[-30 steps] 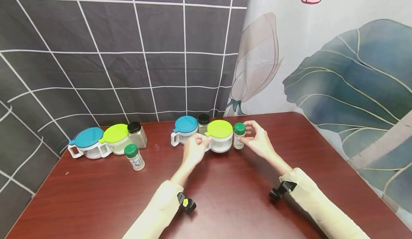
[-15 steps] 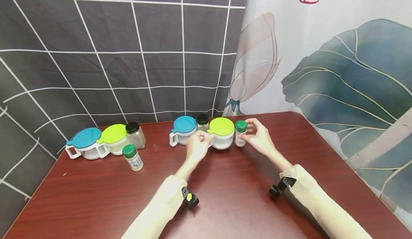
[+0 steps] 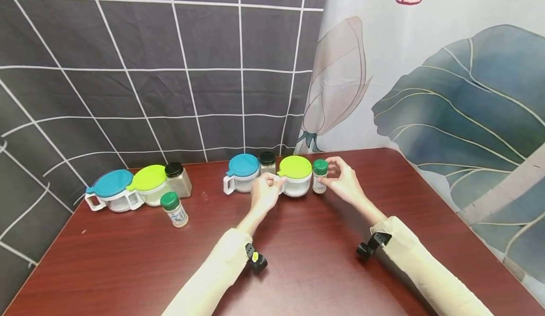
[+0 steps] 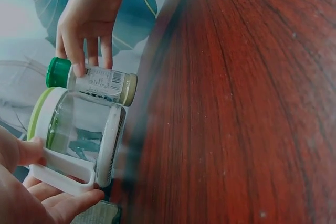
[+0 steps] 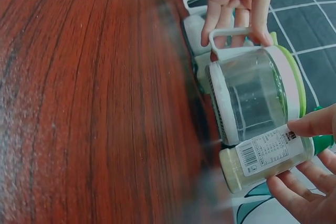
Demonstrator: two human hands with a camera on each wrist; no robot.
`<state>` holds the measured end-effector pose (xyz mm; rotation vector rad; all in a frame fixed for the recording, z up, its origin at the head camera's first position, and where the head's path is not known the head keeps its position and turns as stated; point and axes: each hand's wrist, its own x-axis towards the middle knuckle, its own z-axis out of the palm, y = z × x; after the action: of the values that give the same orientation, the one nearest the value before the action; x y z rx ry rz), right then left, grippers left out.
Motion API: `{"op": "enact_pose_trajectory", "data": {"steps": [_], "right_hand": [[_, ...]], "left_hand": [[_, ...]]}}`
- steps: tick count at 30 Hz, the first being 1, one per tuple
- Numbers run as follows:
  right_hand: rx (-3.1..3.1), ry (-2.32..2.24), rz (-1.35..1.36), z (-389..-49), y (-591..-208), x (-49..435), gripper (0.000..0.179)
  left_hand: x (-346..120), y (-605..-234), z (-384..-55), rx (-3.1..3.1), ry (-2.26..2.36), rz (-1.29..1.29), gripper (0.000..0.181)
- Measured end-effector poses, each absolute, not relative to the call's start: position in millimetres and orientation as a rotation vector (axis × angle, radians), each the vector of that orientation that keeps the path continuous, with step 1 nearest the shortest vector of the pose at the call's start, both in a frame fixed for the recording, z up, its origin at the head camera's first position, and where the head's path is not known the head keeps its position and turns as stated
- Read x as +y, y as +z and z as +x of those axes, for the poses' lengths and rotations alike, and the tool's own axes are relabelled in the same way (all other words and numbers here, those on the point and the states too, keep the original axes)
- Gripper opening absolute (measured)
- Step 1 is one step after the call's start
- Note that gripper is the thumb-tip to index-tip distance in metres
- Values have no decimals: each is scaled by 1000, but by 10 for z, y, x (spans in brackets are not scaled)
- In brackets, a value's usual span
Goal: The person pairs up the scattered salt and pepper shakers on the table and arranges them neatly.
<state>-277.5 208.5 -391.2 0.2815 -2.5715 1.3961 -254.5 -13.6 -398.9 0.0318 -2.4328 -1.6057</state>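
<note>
My left hand (image 3: pixel 264 194) pinches the white handle (image 4: pixel 63 171) of a clear seasoning jar with a lime-green lid (image 3: pixel 295 167). Thumb and fingers sit on either side of that handle in the left wrist view. On the jar's right, my right hand (image 3: pixel 344 184) holds a small spice shaker (image 5: pixel 268 153) with a green cap (image 3: pixel 320 166) between thumb and fingers. The shaker stands upright, right beside the jar's wall, its printed label showing. To the left of the held jar are a blue-lidded jar (image 3: pixel 243 165) and a black-capped bottle (image 3: pixel 268 163), partly hidden behind my left hand.
A second group stands at the far left: a blue-lidded jar (image 3: pixel 112 183), a lime-lidded jar (image 3: pixel 148 179), a black-capped bottle (image 3: pixel 180 183) and a green-capped shaker (image 3: pixel 175 211). Behind the red-brown table (image 3: pixel 306 259) hang a grey grid cloth (image 3: pixel 213 41) and a leaf-printed curtain (image 3: pixel 451 93).
My left hand has shifted slightly right and back with the lime-lidded jar, widening its gap from the blue-lidded one. The shaker in my right hand has moved a little right too.
</note>
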Motion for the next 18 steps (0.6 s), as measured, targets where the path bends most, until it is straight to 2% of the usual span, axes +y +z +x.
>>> {"op": "enact_pose_trajectory", "data": {"steps": [18], "right_hand": [[-2592, 1393, 250, -2816, -4001, 2124, 46]], "left_hand": [[-85, -4048, -2544, -2492, -1600, 55, 19]]}}
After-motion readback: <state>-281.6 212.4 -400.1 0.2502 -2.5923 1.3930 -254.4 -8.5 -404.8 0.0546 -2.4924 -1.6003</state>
